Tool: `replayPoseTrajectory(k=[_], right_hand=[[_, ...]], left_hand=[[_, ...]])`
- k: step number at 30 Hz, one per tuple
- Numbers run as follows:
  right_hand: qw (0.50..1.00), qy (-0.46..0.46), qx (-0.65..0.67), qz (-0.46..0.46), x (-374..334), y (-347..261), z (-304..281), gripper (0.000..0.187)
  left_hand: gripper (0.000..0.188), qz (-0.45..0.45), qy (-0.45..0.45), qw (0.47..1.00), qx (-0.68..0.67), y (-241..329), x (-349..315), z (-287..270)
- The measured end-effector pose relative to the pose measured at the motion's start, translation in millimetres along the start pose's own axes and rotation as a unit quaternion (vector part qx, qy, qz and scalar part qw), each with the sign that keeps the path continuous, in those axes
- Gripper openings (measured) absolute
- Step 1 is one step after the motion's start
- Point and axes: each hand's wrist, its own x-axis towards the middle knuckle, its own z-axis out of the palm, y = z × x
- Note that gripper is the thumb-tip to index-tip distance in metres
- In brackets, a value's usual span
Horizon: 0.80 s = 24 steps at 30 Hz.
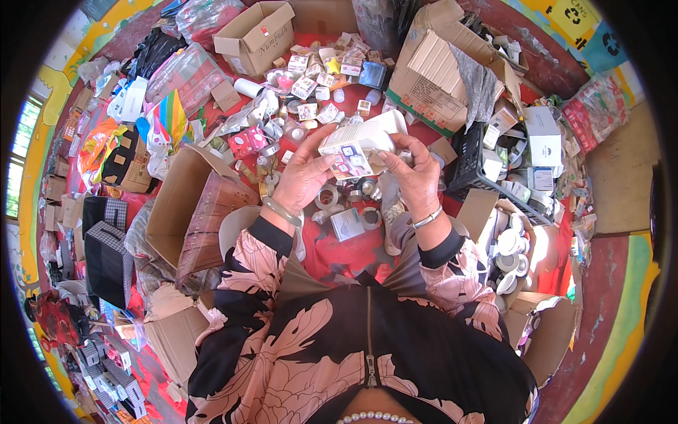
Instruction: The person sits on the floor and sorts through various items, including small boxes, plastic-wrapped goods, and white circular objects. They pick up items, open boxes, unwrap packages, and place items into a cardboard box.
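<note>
A small white carton (347, 159) with colourful printed pictures is held up in front of me in both hands. My left hand (305, 173) grips its left end, thumb on the near face and fingers behind. At the other end my right hand (415, 175) is closed on it, with the thumb bent inward over the near edge. A plain white piece (385, 127) with a rounded end rises behind the carton; whether it is a flap or a separate item I cannot tell. Below them, rolls of tape (326, 196) and a small pale box (347, 224) lie on the red floor covering.
Many small boxes and bottles lie piled ahead, by an open cardboard box (254, 39). A larger torn carton (445, 78) and a black crate (503, 173) stand right. An open carton (180, 201) is at my left; another with white round pieces (510, 244) is near my right arm.
</note>
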Motion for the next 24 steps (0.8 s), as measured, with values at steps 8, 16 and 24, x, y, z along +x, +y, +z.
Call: replayPoseTrajectory(k=[8,16,24], right_hand=[[0.989,-0.085,-0.075,-0.092,1,-11,-7,0.036],[0.993,-0.089,-0.078,0.002,1,4,-5,0.030],[0.979,-0.150,-0.133,0.025,0,10,-5,0.020]], left_hand=[[0.060,0.005,-0.014,1.000,0.009,3,-1,-2],[0.066,-0.025,-0.031,0.984,0.172,-8,-1,-3],[0.072,0.011,-0.046,0.964,0.262,-12,-2,-4]])
